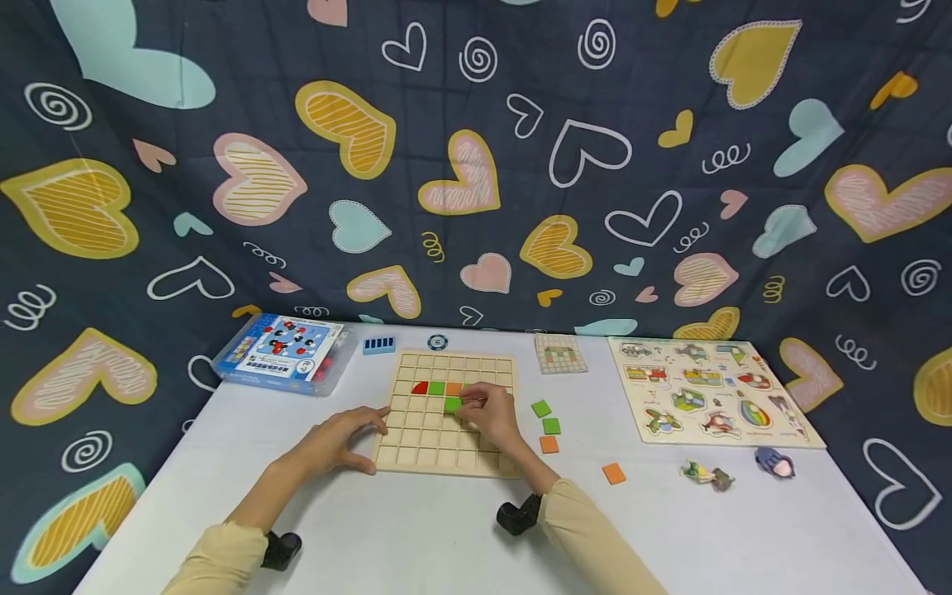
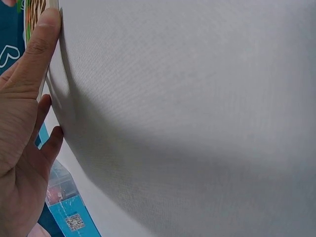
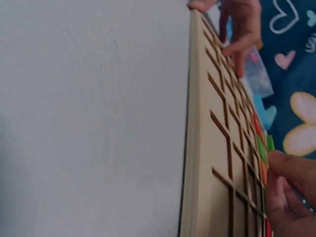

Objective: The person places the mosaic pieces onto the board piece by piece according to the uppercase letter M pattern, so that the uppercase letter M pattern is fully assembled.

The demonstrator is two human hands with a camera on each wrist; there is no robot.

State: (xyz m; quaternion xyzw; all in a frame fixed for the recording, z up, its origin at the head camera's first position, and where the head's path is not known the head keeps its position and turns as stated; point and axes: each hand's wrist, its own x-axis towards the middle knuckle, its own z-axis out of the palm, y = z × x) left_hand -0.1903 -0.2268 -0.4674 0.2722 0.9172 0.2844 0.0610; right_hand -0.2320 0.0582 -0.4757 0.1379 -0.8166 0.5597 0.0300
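Note:
A square wooden grid board point(image 1: 427, 446) lies on the white table. Along one of its rows sit a red quarter-round tile point(image 1: 421, 388), a green tile point(image 1: 436, 389) and an orange tile point(image 1: 453, 388). My right hand point(image 1: 489, 416) is over the board and pinches a green square tile point(image 3: 270, 143) between thumb and fingers; it hides part of the row. My left hand point(image 1: 336, 440) touches the board's left side, its thumb at the near left corner and its fingertips farther up the edge. Those fingers are fairly straight and spread.
Right of the board lie loose green tiles point(image 1: 551, 426) and orange tiles point(image 1: 613, 473). A small pattern card point(image 1: 561, 354), a picture puzzle board point(image 1: 632, 397) and little figures point(image 1: 775, 463) stand beyond. At the back left are a boxed kit point(image 1: 283, 351) and a blue block point(image 1: 379, 345).

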